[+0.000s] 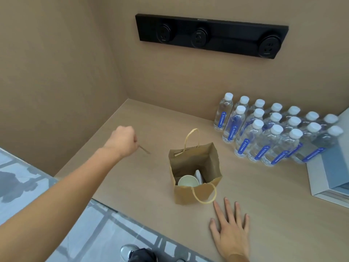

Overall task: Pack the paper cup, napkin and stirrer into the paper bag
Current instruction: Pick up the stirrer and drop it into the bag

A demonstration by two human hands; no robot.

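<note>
A brown paper bag (pixel 190 193) stands open on the wooden counter, one handle up at the back and one hanging down in front. Inside it I see a white paper cup (pixel 188 181) upright and a white napkin (pixel 199 175) beside the cup. My left hand (pixel 123 140) hovers left of the bag, fingers closed on a thin wooden stirrer (pixel 145 149) that sticks out toward the bag. My right hand (pixel 231 225) lies flat on the counter, fingers spread, just in front and right of the bag, holding nothing.
Several water bottles (pixel 272 133) with blue labels stand in rows at the back right. A grey box (pixel 332 173) sits at the right edge. A black socket strip (pixel 211 35) is on the wall. The counter (pixel 132 186) ends at the lower left, above a patterned floor.
</note>
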